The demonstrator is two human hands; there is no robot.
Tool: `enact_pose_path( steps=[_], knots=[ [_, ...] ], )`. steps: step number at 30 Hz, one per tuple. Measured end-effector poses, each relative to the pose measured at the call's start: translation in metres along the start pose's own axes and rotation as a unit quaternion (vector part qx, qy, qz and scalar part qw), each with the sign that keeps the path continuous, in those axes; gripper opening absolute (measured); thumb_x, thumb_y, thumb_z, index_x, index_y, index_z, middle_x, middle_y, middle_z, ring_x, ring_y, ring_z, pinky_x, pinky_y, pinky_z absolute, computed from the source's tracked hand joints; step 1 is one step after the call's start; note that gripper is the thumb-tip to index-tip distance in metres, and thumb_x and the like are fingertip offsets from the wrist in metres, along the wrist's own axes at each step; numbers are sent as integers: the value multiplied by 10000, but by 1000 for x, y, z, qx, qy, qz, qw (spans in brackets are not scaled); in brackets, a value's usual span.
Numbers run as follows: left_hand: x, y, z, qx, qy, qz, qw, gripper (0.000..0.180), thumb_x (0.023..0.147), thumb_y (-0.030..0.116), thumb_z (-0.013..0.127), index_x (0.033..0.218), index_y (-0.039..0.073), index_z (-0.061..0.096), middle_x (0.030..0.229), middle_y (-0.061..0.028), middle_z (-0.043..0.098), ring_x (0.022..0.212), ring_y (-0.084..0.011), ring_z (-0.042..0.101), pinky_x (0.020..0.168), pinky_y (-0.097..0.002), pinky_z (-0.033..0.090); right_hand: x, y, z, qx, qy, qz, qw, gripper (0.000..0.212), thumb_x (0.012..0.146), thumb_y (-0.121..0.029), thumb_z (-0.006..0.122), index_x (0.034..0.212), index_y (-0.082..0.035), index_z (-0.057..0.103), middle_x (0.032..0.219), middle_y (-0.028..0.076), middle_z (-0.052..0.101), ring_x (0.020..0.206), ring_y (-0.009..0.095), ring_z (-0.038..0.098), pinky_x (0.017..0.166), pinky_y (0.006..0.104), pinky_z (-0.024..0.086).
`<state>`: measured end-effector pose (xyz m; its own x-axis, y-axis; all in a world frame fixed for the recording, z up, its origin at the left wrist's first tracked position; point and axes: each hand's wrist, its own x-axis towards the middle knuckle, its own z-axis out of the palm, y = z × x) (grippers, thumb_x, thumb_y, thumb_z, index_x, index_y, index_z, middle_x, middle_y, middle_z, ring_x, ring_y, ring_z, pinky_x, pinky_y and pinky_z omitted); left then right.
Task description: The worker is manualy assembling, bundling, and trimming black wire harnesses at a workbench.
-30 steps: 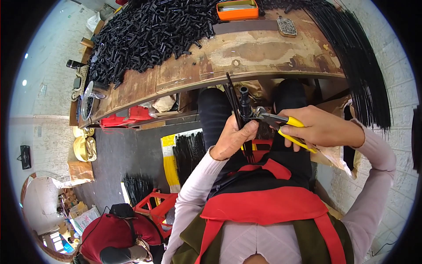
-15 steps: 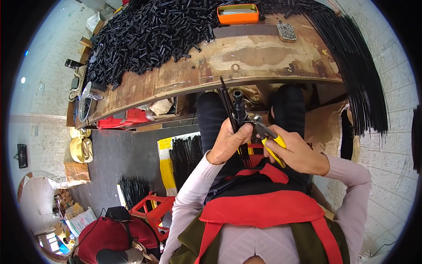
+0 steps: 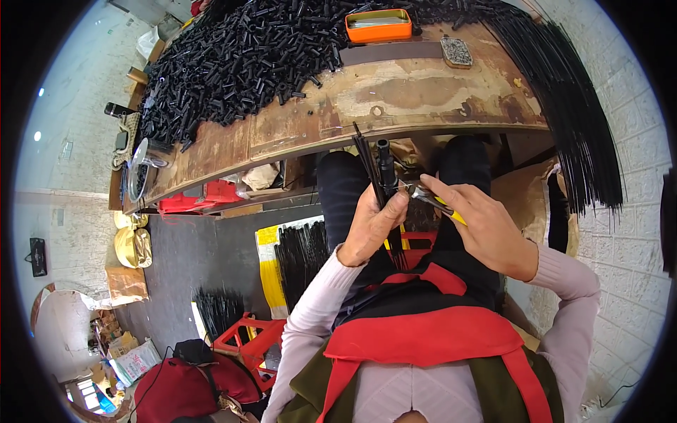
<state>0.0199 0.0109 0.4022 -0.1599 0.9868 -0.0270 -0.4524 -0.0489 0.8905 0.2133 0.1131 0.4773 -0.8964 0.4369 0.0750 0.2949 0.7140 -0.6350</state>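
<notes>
My left hand (image 3: 374, 222) is closed around a bundle of thin black rods (image 3: 368, 162) and a thicker black tubular fitting (image 3: 385, 166). The fitting stands upright above my fist with its open end at the top. In my right hand (image 3: 490, 225) is a pair of pliers (image 3: 430, 199) with yellow handles, its index finger stretched along the tool. The metal jaws point left, close to my left thumb and the side of the fitting. A thin, bright wire-like bit shows between jaws and fitting; whether the jaws grip it I cannot make out.
A worn wooden table (image 3: 423, 92) lies ahead, bearing a large heap of short black tubes (image 3: 247, 63), an orange box (image 3: 379, 27) and a small clear box of metal bits (image 3: 456, 52). Long black rods (image 3: 564, 113) hang over its right end. A red stool (image 3: 250, 338) stands lower left.
The pliers have turned flatter and their jaws point more to the left. My right hand has shifted slightly right, with its fingers straighter. My left hand keeps its hold.
</notes>
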Motion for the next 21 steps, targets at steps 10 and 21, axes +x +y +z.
enact_pose_path(
  steps=[10, 21],
  knots=[
    [0, 0, 3, 3, -2, -2, 1000, 267, 977, 292, 630, 1012, 60, 504, 738, 45, 459, 613, -48, 393, 536, -210, 336, 2, 4, -7, -162, 4, -7, 987, 642, 848, -30, 616, 1452, -119, 420, 974, 126, 588, 871, 304, 617, 674, 400, 491],
    [-1, 2, 3, -24, -30, -27, 999, 304, 971, 347, 630, 962, 69, 510, 691, 54, 429, 564, -41, 345, 499, -212, 270, 2, 6, -19, 138, -96, 49, 985, 504, 800, -93, 735, 1207, 25, 460, 816, 116, 586, 675, 243, 600, 635, 343, 485]
  ],
)
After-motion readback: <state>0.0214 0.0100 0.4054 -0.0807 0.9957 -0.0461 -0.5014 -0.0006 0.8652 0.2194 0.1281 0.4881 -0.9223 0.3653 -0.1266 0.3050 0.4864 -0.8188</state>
